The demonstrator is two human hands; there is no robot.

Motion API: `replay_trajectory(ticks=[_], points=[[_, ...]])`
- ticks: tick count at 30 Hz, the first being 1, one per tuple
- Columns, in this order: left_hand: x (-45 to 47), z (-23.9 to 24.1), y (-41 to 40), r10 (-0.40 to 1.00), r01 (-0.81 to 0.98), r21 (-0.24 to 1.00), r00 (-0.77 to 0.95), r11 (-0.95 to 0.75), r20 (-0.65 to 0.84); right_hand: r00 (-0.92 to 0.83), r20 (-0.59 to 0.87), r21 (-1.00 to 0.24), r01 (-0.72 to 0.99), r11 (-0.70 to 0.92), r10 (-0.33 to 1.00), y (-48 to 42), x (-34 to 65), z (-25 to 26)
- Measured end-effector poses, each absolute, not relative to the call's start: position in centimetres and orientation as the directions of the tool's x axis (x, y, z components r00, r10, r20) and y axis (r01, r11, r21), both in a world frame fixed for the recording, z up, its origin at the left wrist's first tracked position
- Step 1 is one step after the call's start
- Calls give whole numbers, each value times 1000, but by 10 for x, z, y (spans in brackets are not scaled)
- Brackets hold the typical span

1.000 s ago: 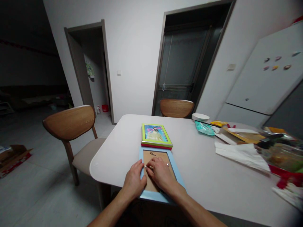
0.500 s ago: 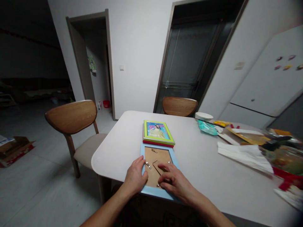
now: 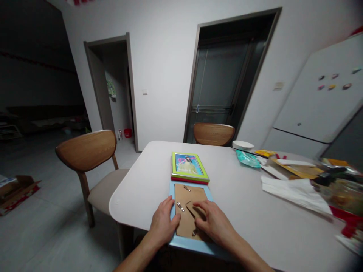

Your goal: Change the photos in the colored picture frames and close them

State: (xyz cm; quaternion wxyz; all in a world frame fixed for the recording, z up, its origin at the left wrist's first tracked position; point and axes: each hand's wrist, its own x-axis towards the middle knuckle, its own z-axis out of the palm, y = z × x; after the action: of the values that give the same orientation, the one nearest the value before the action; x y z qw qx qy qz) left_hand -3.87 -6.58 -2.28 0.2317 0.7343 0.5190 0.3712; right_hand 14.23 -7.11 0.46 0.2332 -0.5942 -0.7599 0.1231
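Observation:
A light-blue picture frame [image 3: 190, 244] lies face down at the table's near edge. Its brown backing board [image 3: 185, 223] faces up, with a slanted cut line and small metal clips, among them a top clip [image 3: 186, 188], a left clip [image 3: 180, 206] and a bottom clip [image 3: 195, 232]. My left hand [image 3: 163, 221] grips the frame's left side, thumb over the border onto the board. My right hand [image 3: 214, 221] is bent over the board's right part, with thumb and index fingertips apart; it hides the right side and part of the cut line.
Just beyond lies a green picture frame [image 3: 200, 173] with a princess picture, stacked on a red one [image 3: 195, 181]. To the right are a teal packet [image 3: 248, 158], white paper [image 3: 295, 192] and a white bowl [image 3: 243, 145]. Wooden chairs stand left [image 3: 87, 149] and behind [image 3: 214, 134].
My right hand has shifted up the board, its thumb and index spreading. The bottom clip now shows more fully, and the right clip is hidden. The view has tilted up slightly.

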Motion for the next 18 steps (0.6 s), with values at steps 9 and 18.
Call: replay_trajectory(ticks=[9, 18], points=[[-53, 2, -48, 993, 219, 969, 12, -117, 117, -157, 332, -578, 745, 332, 930, -74, 131, 42], [-132, -15, -44, 992, 268, 963, -128, 19, 16, 108, 114, -340, 938, -64, 988, -53, 182, -11]])
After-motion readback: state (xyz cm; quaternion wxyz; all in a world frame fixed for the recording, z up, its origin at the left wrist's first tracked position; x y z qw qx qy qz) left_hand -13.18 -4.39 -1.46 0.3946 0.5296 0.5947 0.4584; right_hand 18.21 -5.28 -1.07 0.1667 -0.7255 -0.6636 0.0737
